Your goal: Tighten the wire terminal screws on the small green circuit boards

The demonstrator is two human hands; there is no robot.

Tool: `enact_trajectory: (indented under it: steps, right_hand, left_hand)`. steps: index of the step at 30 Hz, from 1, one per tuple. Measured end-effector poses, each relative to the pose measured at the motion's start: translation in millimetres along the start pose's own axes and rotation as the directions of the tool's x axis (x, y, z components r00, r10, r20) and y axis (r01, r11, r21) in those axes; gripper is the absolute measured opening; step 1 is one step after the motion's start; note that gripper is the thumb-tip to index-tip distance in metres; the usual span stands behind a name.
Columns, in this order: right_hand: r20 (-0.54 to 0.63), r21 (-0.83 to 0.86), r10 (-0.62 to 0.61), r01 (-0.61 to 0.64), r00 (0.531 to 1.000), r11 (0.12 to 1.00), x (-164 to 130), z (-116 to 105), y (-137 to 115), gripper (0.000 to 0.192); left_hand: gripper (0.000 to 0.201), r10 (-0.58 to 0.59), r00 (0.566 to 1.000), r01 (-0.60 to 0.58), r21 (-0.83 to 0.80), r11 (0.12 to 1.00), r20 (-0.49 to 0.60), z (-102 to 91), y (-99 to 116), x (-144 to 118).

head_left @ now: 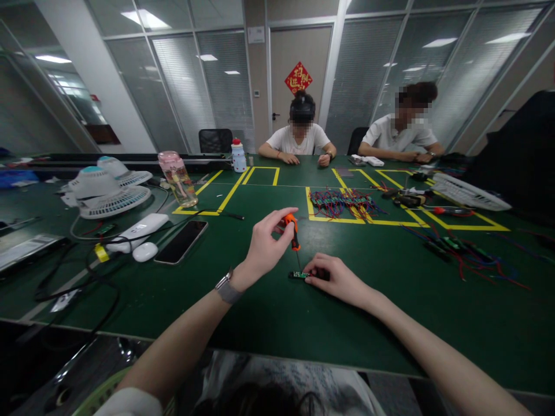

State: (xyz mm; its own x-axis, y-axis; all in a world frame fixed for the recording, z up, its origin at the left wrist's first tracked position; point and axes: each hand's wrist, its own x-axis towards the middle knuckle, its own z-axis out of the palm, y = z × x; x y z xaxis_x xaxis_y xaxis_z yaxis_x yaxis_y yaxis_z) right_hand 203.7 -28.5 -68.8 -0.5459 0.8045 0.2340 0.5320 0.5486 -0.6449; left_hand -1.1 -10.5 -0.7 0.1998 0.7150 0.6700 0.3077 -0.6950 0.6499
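My left hand (pixel 269 240), with a watch on its wrist, is closed on the orange and black handle of a screwdriver (pixel 295 236). The screwdriver stands nearly upright, its thin shaft pointing down at a small green circuit board (pixel 299 275). Whether the tip touches the board is too small to tell. My right hand (pixel 332 276) pinches the right end of this board, low over the green table, and its fingers cover that end. The board seems to sit in a dark holder or casing.
Circuit boards with red and blue wires (pixel 344 199) lie inside yellow tape, with more wired boards (pixel 459 248) at right. A phone (pixel 182 241), power strip (pixel 143 228), pink bottle (pixel 178 179) and white fans (pixel 108 188) stand left. Two people (pixel 299 136) sit opposite.
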Motion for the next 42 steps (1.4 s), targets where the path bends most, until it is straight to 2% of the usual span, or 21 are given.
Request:
enact_trajectory:
  steps: [5, 8, 12, 18, 23, 27, 32, 36, 42]
  right_hand:
    - [0.003, 0.007, 0.009, -0.009, 1.0, 1.0, 0.2, -0.2, -1.9, 0.008]
    - [0.001, 0.007, 0.008, -0.008, 1.0, 1.0, 0.4, -0.3, -2.1, 0.008]
    - [0.0, 0.005, 0.006, -0.006, 1.0, 1.0, 0.4, -0.5, -0.9, 0.008]
    - [0.006, 0.006, 0.011, -0.011, 1.0, 1.0, 0.0, -1.0, -0.9, 0.008]
    - [0.002, 0.001, 0.013, -0.013, 1.0, 1.0, 0.0, -1.3, -1.5, 0.007]
    - [0.007, 0.002, 0.016, -0.016, 1.0, 1.0, -0.2, -1.4, -1.1, 0.008]
    - [0.003, 0.008, 0.009, -0.009, 1.0, 1.0, -0.2, -1.1, -0.3, 0.008]
    - [0.003, 0.005, 0.005, -0.005, 1.0, 1.0, 0.3, -1.3, -0.1, 0.008]
    - [0.003, 0.007, 0.007, -0.007, 1.0, 1.0, -0.2, -1.0, 0.0, 0.008]
  left_hand:
    - [0.021, 0.042, 0.997, -0.036, 0.1, 0.994, -0.058, -0.4, 2.0, 0.5]
    - [0.02, 0.048, 0.998, -0.044, 0.115, 0.992, -0.039, -1.8, 3.3, 0.0]
    - [0.03, 0.015, 1.0, -0.015, 0.024, 1.0, 0.017, -2.4, 1.6, -0.3]
    - [0.033, -0.112, 0.994, 0.112, -0.121, 0.986, 0.006, 0.5, 0.2, 0.9]
    - [0.028, -0.048, 0.998, 0.046, -0.052, 0.998, -0.031, 1.0, 2.1, 1.9]
    - [0.024, -0.004, 1.0, 0.004, 0.016, 1.0, -0.004, -1.1, 1.8, 2.1]
    - [0.035, -0.058, 0.996, 0.065, -0.099, 0.993, 0.073, -2.5, -1.0, 2.2]
    - [0.037, -0.103, 0.992, 0.117, -0.197, 0.973, 0.079, -0.8, -1.1, 2.1]
    - [0.034, -0.087, 0.994, 0.096, -0.139, 0.986, 0.066, -0.8, 2.1, 3.0]
